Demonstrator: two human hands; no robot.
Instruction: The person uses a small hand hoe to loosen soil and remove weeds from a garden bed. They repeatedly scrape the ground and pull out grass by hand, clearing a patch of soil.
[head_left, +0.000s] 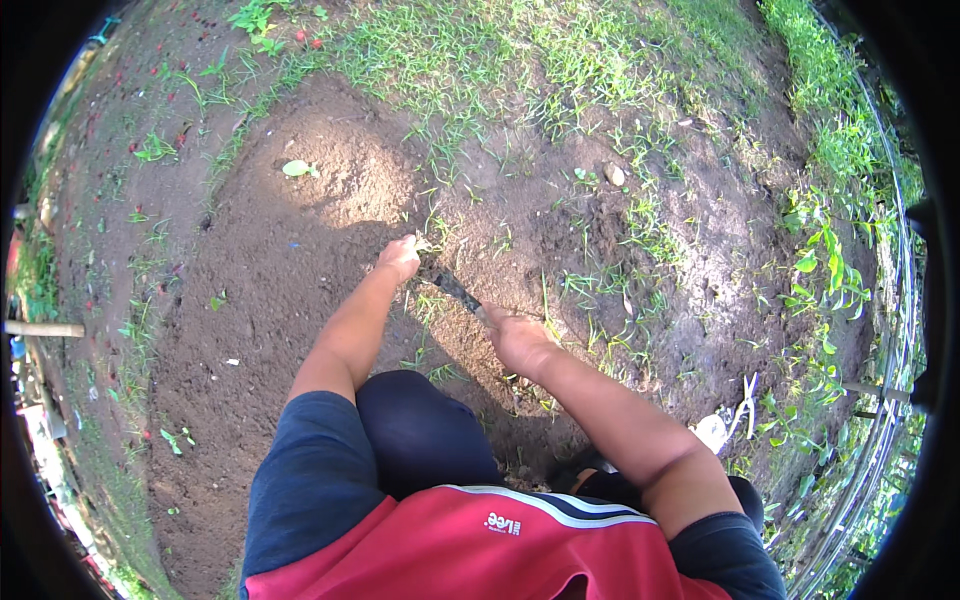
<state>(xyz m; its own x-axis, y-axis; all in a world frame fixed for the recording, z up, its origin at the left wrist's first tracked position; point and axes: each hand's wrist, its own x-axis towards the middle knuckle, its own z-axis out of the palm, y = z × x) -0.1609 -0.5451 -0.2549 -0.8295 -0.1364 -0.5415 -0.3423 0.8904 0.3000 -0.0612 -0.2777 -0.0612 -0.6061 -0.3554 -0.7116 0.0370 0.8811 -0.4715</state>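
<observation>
My right hand (pixel 522 343) is wrapped round the near end of a narrow hand tool (pixel 458 291) with a dark, soil-smeared blade. The blade slants to the upper left, low over the ground, and its tip is close to my other hand. Ahead of my left knee, my left hand (pixel 400 259) is closed at the soil, its fingertips pinching what looks like a small tuft of grass (pixel 424 243). Loose brown soil (pixel 345 165) lies just beyond it. Sparse grass blades (pixel 432 305) stand around the tool. Its grip is hidden inside my right hand.
A pale stone (pixel 614 174) lies at the far right, and a light green leaf (pixel 297 168) rests on the soil mound. Scissors (pixel 743 405) with light handles are beside my right knee. Thicker grass (pixel 480 60) grows at the back; leafy plants (pixel 832 262) line the right side.
</observation>
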